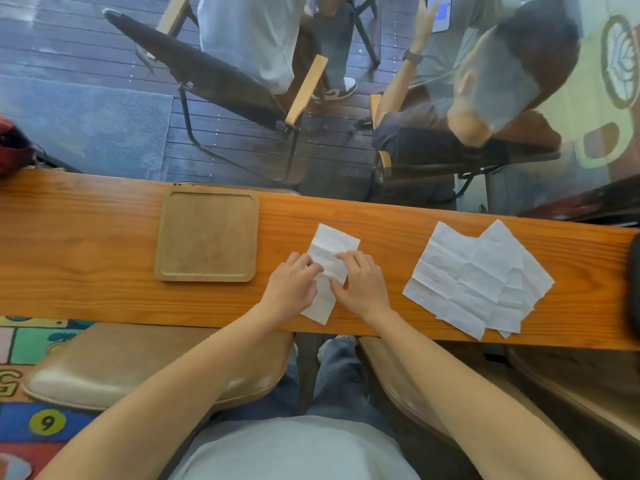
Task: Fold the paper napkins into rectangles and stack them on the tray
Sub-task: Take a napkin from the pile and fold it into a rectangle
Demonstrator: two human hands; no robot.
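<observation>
A white paper napkin, folded into a long strip, lies slanted on the wooden counter in front of me. My left hand and my right hand both pinch it near its middle, fingers curled onto the paper. The strip's near end reaches the counter's front edge. An empty square wooden tray sits to the left of the hands. A loose pile of unfolded white napkins lies spread to the right.
A window rises just behind the counter; beyond it are chairs and seated people on a dark deck. Two padded stools stand below the counter's front edge. A dark object sits at the counter's right end.
</observation>
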